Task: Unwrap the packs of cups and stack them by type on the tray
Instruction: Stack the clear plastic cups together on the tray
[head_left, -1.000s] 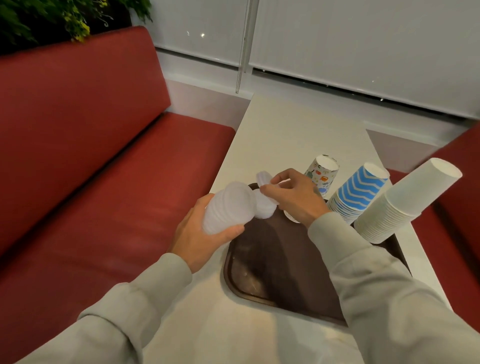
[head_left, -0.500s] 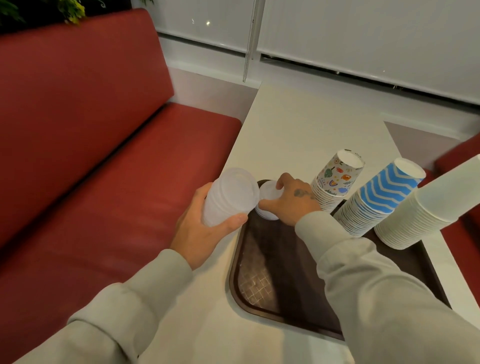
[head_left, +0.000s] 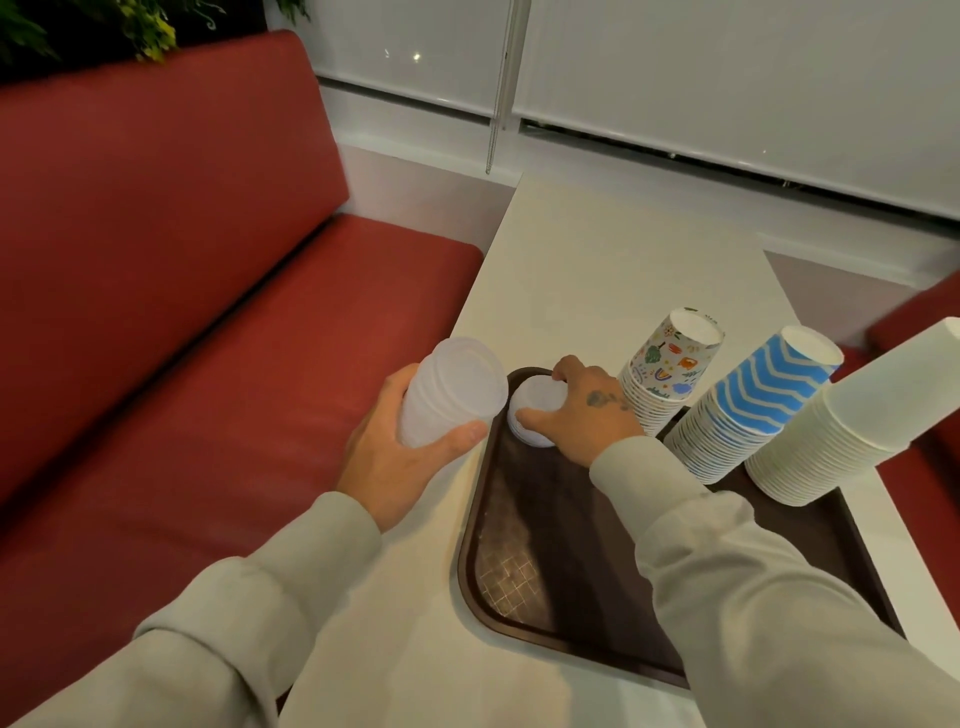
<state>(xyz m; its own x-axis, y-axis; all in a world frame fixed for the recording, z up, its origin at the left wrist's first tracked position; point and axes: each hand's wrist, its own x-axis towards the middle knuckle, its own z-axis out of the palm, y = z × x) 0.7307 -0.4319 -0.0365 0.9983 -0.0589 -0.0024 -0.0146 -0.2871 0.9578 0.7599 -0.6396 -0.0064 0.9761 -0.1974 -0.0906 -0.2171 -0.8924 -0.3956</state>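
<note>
Head view, middle of the frame: grips a tall clear stack (head_left: 451, 391) of plastic cups in the left hand (head_left: 397, 462), fingers and thumb wrapped round its side, held tilted just left of the tray (head_left: 545, 545), by its upper left corner. Cups the right hand (head_left: 584, 413) over a short clear stack (head_left: 535, 408), thumb on the near side and fingers curled over the far side, down in that same corner of the tray; whether fully seated on the tray floor, cannot tell. Judged as the step of joining the clear cups into one pile. To do it well: steady the short clear stack upright with the right hand, set its rims flat, then bring the tall clear stack over it mouth-down, line up the two axes and lower straight, so as to nest without crushing the thin walls; loosen the grip only once settled. Right of the hands, along the tray's far edge toward the right of the frame: patterned cups (head_left: 670, 364), blue chevron cups (head_left: 753, 410), plain white cups (head_left: 841, 431), all upside down, each close beside the next. Closest obstacle: the patterned cups, just beside the right knuckles, easy to nudge with a wide move. Elsewhere: pale table (head_left: 597, 270), red bench (head_left: 208, 312) filling the left, greenery (head_left: 148, 28) at upper left, white blinds (head_left: 727, 78) across the top.
</note>
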